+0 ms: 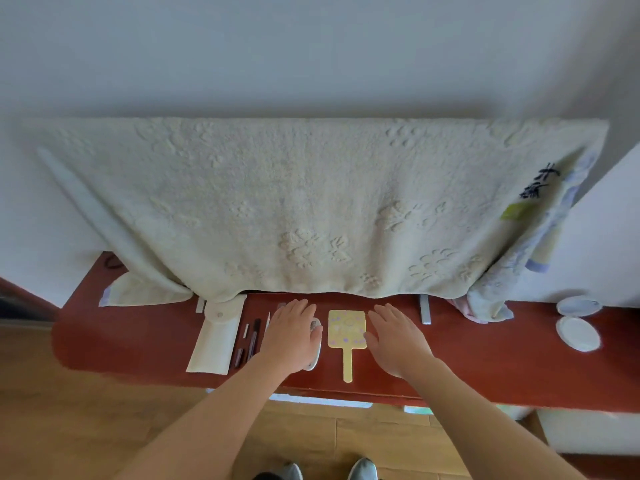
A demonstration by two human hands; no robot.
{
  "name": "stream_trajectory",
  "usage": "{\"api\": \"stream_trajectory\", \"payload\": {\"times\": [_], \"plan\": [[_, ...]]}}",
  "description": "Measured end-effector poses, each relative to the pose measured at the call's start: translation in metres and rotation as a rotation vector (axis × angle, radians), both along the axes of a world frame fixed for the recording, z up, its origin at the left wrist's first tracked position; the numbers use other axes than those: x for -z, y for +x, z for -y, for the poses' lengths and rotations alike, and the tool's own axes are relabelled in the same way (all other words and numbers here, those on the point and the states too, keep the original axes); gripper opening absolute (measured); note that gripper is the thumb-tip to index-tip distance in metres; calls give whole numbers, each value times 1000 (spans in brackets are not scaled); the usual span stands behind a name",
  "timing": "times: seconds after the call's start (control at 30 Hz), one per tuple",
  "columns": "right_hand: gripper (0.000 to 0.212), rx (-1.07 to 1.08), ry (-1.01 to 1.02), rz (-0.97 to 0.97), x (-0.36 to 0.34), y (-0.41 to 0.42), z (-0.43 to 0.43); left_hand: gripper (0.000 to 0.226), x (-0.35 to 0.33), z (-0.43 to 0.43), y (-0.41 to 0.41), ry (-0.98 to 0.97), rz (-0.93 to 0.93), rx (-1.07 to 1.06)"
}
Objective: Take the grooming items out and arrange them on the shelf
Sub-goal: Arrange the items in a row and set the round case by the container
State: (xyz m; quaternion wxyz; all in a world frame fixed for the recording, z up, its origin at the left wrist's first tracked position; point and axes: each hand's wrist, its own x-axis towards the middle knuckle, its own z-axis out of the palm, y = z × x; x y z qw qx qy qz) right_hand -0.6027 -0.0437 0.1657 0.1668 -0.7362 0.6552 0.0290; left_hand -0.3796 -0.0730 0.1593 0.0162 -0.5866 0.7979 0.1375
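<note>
Red shelf (485,358), items lined up. Left hand (291,336) lay flat on the comb (314,363), right hand (398,339) open beside the mirror (347,329). I'd just nudge them parallel, gently.

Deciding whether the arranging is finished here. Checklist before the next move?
1. White fabric pouch lies flat on the red shelf: ok.
2. Pouch emptied: cannot tell.
3. Dark slim pencils lie in a row beside the pouch: ok.
4. Yellow paddle-shaped hand mirror lies flat, uncovered: ok.
5. Left hand clear of the white oval comb: not ok, it covers it.
6. Right hand open, holding nothing: ok.
</note>
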Motion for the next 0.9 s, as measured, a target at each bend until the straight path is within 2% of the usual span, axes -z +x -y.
{"api": "stream_trajectory", "payload": {"times": [0.23,0.5,0.9], "plan": [[53,115,-43,-28,-22,0,-27,54,-15,-1,-4,-35,-44,110],[38,268,-198,-44,-49,8,-66,51,-31,-8,-6,-98,-55,229],[31,460,-361,66,-77,-29,-127,44,-60,-57,-45,-211,-101,257]]}}
